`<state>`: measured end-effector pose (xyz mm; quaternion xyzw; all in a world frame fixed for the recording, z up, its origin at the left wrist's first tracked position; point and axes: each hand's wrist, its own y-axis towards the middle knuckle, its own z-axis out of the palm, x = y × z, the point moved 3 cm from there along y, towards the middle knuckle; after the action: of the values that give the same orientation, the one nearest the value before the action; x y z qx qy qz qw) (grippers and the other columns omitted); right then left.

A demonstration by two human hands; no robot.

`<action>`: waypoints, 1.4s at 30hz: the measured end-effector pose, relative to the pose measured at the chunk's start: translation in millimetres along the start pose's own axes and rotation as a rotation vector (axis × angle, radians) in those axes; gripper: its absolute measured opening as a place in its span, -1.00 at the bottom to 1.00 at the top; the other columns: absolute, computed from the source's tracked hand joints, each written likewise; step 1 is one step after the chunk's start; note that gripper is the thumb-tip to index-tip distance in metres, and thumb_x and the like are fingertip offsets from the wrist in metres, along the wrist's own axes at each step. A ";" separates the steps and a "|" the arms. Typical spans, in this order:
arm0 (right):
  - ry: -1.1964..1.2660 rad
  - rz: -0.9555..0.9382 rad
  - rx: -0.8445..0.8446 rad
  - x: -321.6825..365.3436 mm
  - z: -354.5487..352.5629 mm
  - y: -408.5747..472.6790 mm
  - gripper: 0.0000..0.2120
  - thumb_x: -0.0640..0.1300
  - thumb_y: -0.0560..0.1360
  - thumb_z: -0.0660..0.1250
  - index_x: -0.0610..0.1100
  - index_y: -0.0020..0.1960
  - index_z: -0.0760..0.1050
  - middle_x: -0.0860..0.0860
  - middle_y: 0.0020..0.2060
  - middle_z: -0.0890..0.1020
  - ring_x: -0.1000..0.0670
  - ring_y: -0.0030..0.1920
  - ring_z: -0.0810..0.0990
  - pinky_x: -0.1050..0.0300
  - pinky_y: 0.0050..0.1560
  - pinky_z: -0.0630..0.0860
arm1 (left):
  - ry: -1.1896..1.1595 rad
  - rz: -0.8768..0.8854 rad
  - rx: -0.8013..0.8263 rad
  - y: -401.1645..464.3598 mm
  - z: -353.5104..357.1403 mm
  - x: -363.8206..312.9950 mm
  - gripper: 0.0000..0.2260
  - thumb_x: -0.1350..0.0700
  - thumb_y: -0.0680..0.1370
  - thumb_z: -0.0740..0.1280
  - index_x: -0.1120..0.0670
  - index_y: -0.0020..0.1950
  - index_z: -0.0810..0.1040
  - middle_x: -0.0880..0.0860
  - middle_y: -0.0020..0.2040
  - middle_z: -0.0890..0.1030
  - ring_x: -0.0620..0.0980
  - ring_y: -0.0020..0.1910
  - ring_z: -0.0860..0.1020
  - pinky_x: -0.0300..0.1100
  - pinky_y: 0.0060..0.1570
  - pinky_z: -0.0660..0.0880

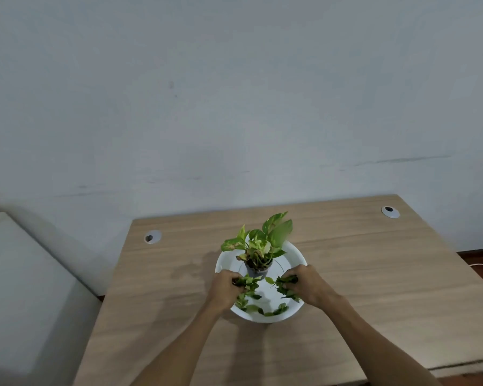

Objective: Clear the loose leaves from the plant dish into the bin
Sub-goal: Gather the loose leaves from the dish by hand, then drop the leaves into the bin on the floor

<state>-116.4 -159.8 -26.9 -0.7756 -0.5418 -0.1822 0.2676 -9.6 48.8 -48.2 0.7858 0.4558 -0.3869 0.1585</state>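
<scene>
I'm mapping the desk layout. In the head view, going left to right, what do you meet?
Left cable hole → left hand → potted plant → right hand → right cable hole.

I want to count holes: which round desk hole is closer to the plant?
The left cable hole; it sits nearer the potted plant than the far-right cable hole does.

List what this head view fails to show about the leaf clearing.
- The bin: nowhere in the head view, so its place is unknown.
- Left hand and right hand: fingers curl over loose leaves; how much each grip holds is hidden.
- White dish: side rims are covered by the hands.
- Small pot: its contents are screened by the plant.
- Leaf count: too small and blurred.
</scene>
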 end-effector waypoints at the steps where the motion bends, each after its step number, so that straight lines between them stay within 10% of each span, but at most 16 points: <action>1: 0.007 -0.008 0.002 0.4 0.2 -0.1 -0.85 -0.22 0.46 0.43 -0.07 0.00 0.69 0.04 -0.13 0.72 0.11 -0.16 0.64 0.51 -0.21 0.45 | -0.008 -0.007 0.000 -1.2 0.8 -0.1 -0.78 0.25 0.37 0.48 0.05 -0.44 0.57 -0.06 -0.53 0.46 -0.19 -0.46 0.40 -0.22 -0.36 0.35; 24: -0.030 -0.121 0.007 87.1 28.4 1.0 -0.84 -0.24 0.46 0.44 -0.10 0.02 0.68 0.03 -0.17 0.63 0.21 -0.30 0.49 0.51 -0.36 0.39 | -0.180 -0.137 -0.165 -54.1 -83.8 31.5 -0.93 0.30 0.37 0.45 0.18 -0.22 0.72 0.05 -0.32 0.70 -0.15 -0.34 0.61 -0.23 -0.31 0.58; 29: -0.057 -0.148 0.070 143.7 74.8 1.1 -0.86 -0.22 0.46 0.43 -0.11 0.00 0.69 0.00 -0.12 0.71 0.06 -0.12 0.63 0.29 -0.08 0.52 | -0.143 -0.167 -0.199 -89.4 -127.9 77.3 -0.71 0.29 0.37 0.49 0.01 -0.46 0.53 -0.11 -0.49 0.47 -0.28 -0.45 0.42 -0.48 -0.45 0.30; 34: -0.069 -0.214 0.138 215.1 132.5 3.8 -0.81 -0.21 0.44 0.47 -0.12 0.06 0.68 0.01 -0.02 0.72 0.06 -0.01 0.65 0.34 -0.01 0.49 | -0.109 -0.263 -0.259 -129.8 -183.2 146.0 -0.96 0.21 0.40 0.49 0.17 -0.23 0.69 -0.01 -0.35 0.59 -0.13 -0.33 0.54 -0.53 -0.46 0.30; 42: -0.112 -0.324 0.248 335.0 232.3 12.2 -0.79 -0.21 0.42 0.49 -0.14 0.05 0.68 -0.02 0.01 0.71 0.05 0.00 0.64 0.49 -0.06 0.41 | -0.108 -0.432 -0.395 -206.3 -264.7 257.0 -0.80 0.10 0.37 0.53 0.12 -0.05 0.72 0.06 -0.14 0.71 -0.04 -0.12 0.61 -0.38 -0.24 0.40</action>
<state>9.4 228.1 -21.3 -0.6484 -0.6917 -0.1113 0.2979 13.3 470.8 -48.1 0.6027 0.6698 -0.3567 0.2465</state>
